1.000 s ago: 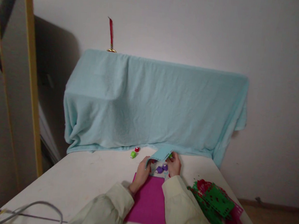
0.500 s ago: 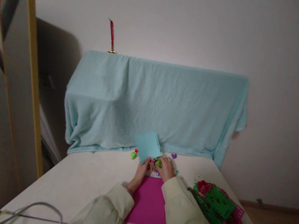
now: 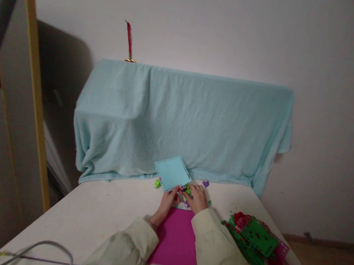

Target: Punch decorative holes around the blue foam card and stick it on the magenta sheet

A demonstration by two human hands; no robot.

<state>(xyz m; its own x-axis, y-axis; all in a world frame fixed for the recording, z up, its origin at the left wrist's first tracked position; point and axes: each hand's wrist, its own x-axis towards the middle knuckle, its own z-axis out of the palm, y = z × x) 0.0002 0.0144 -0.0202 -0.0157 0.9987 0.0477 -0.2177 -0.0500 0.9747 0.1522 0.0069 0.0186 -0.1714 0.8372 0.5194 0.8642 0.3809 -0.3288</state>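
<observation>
My left hand [image 3: 166, 203] pinches the lower edge of a light blue square sheet [image 3: 171, 173] with punched holes along its edges. The sheet is held up tilted in front of the towel. To its right, the thumb and fingers of my right hand [image 3: 198, 198] close round a small green piece [image 3: 188, 191]. A dark purple piece with an eye [image 3: 183, 188] sits between the two hands. Another purple piece [image 3: 187, 204] lies below the fingers. Under both wrists is a magenta sheet [image 3: 175, 239].
A green figure [image 3: 157, 184] and a purple figure [image 3: 205, 183] stand near the towel [image 3: 214, 123]. On the right lies a pile of green and red cut-out sheets [image 3: 260, 237]. A grey cable [image 3: 48, 242] curves at the front left. A yellow-framed mirror [image 3: 33, 66] leans at left.
The light blue sheet has turned and tilted to the left, so holes on more of its edges show. Both hands stay nearly in place. The view has shifted slightly.
</observation>
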